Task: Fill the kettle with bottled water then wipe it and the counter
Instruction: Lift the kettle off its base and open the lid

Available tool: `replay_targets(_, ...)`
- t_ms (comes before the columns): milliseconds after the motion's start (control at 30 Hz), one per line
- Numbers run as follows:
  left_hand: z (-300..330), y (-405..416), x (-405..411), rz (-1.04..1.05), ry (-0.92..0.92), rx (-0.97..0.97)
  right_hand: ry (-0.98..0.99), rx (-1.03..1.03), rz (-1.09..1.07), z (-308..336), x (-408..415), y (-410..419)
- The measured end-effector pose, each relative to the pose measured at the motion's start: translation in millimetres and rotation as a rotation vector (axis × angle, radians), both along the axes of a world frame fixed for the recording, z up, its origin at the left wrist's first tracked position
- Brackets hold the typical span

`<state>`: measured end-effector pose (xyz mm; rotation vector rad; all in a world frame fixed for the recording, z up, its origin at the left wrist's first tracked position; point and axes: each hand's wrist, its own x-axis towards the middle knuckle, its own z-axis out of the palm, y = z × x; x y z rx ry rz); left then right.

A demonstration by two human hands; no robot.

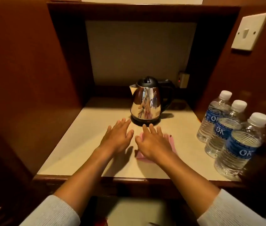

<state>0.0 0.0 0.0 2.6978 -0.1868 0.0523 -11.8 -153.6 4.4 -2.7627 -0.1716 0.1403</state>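
I am looking down at a pale cream worktop [83,141] set inside a dark reddish-brown wooden niche [31,62]. The shiny steel kettle with a black lid and handle [147,101] is standing upright on its round black base [145,122] near the middle of the worktop, spout pointing left, lid down.

My left hand [117,136] is stretching forward with fingers straight and spread, holding nothing, its fingertips just short of the base. My right hand [153,142] is lying flat with straight fingers over a pink cloth [169,141], which is showing at both sides of the palm.

Three clear plastic water bottles with white caps are standing in a row along the right edge, touching one another: the far bottle [213,118], the middle bottle [223,132] and the near bottle [241,149]. Their blue labels are reading "OK"; the smaller print is too blurred to read.

A white wall switch [249,31] is sitting on the right panel, and a beige socket box with a red light [183,79] is sitting behind the kettle. Bare worktop is lying open to the left of my hands, up to the front wooden edge [129,181].
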Motion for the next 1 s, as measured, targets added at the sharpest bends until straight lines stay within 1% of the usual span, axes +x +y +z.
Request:
replay_targets(133,-30,1,-8,0.009,0.064,0.021,0.102,-0.116,-0.023,-28,-6,0)
replay_targets(167,-38,1,-10,0.015,0.065,0.036,0.088,-0.134,-0.020,-36,-7,-1)
replay_targets(267,-52,2,-12,0.039,0.015,0.164,0.003,-0.177,-0.003,-48,-6,-9)
replay_targets(333,-55,2,-13,0.046,-0.007,0.180,-0.024,-0.179,0.003,-52,-5,-15)
replay_targets(567,-55,5,-15,0.042,-0.018,0.172,-0.070,-0.195,-0.042,-50,17,-43)
replay_targets(733,-54,4,-17,0.038,-0.016,0.163,-0.060,-0.196,-0.094,-49,45,-73)
replay_targets(867,-53,5,-15,0.039,0.004,0.119,-0.035,-0.194,-0.116,-44,66,-85)
replay_targets(933,-47,5,-12,0.037,0.029,0.078,0.004,-0.168,-0.120,-40,71,-86)
replay_targets(1000,-35,7,-4,0.070,0.023,0.002,-0.018,-0.057,-0.143,-31,73,-81)
